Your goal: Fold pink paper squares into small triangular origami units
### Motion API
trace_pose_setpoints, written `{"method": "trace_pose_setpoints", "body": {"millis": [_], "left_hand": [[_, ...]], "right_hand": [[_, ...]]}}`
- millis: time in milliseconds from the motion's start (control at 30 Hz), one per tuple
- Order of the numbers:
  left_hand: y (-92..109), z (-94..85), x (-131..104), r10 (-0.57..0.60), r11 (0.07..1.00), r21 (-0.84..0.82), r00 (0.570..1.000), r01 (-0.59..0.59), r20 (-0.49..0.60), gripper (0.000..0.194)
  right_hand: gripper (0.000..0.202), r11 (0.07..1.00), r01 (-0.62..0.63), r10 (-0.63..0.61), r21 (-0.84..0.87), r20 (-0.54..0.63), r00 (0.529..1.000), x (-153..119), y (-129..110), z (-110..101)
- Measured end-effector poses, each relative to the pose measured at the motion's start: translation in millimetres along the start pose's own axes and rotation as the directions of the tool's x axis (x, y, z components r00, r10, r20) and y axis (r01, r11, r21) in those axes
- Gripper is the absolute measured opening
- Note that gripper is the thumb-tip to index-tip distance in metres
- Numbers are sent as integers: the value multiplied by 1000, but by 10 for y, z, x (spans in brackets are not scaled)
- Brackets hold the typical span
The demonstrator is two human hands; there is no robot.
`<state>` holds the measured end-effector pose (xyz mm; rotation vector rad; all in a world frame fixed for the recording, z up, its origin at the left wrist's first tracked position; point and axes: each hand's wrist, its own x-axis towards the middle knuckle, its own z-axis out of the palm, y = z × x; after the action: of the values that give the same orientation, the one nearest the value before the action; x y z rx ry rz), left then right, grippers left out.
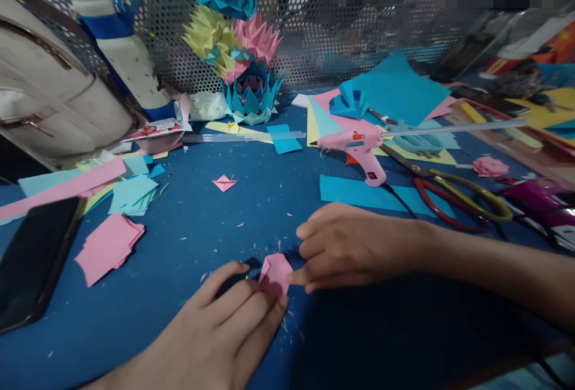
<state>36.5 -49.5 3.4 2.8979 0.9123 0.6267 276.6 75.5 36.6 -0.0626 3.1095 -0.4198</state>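
Left hand (pixel 224 324) is laid fairly flat, fingers loosely extended, with the fingertips holding a folded pink paper (pixel 277 273) down on the blue worktop (pixel 193 216). Right hand (pixel 354 246) is partly curled, one fingertip touching the paper's right edge; can't tell if it's actually pinching it. So the paper sits right between the two, partly under the left fingers.

Container-wise, there's a white and blue bottle (pixel 128 60) standing a bit tilted at the back left, lid on, can't see inside. Next to it is a pale bag (pixel 58 84), contents hidden too. Over on the right, a pinkish tray (pixel 516 156) has some yellow strips (pixel 472 112) in it, but it's pretty blurry.

Beyond the hands there's a small folded pink piece (pixel 224 183), then a pink glue gun (pixel 354 138) lying on its side with a clear stick in the back. Scissors (pixel 417 171) with red and yellow handles lie beside it. Pink squares (pixel 108 249) are stacked near the phone (pixel 36 264).
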Motion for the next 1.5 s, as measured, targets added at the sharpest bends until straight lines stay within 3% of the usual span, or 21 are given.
{"method": "trace_pose_setpoints", "body": {"millis": [267, 400, 500, 600, 667, 1000, 1167, 1300, 1400, 1500], "left_hand": [[1, -97, 64, 24, 1000, -10, 999, -24, 36, 35], [-10, -72, 42, 67, 998, 3, 998, -67, 12, 33], [-22, -39, 17, 85, 995, 41, 996, -86, 27, 32], [-25, -18, -5, 96, 993, 60, 995, -98, 34, 33], [-23, -10, -18, 100, 993, 64, 995, -101, 26, 34], [-10, -4, 0, 11, 994, 104, 999, -15, 37, 37], [45, 78, -34, 29, 984, 176, 999, -22, -33, 36], [155, 108, -65, -29, 953, 298, 998, 47, -63, 36], [188, 56, -79, -40, 922, 384, 999, 48, -28, 40], [160, 0, -114, -19, 889, 457, 993, -36, 115, 47]], "right_hand": [[17, 994, -67, 67, 91, 1, 998, 22, -20, -45], [16, 953, -68, 101, 295, -97, 990, 38, 11, 42], [17, 887, -182, 286, 425, -196, 938, 66, 5, 115], [19, 800, -376, 495, 467, -158, 854, 112, -44, 146], [23, 787, -438, 535, 434, -128, 835, 143, -83, 152], [6, 821, -430, 523, 374, -193, 830, 213, -172, 208], [8, 848, -432, 518, 307, -305, 799, 233, -212, 306], [9, 872, -422, 488, 248, -380, 786, 219, -233, 374], [9, 879, -422, 477, 222, -380, 792, 211, -234, 387], [9, 883, -406, 468, 234, -382, 797, 216, -223, 394]]}}
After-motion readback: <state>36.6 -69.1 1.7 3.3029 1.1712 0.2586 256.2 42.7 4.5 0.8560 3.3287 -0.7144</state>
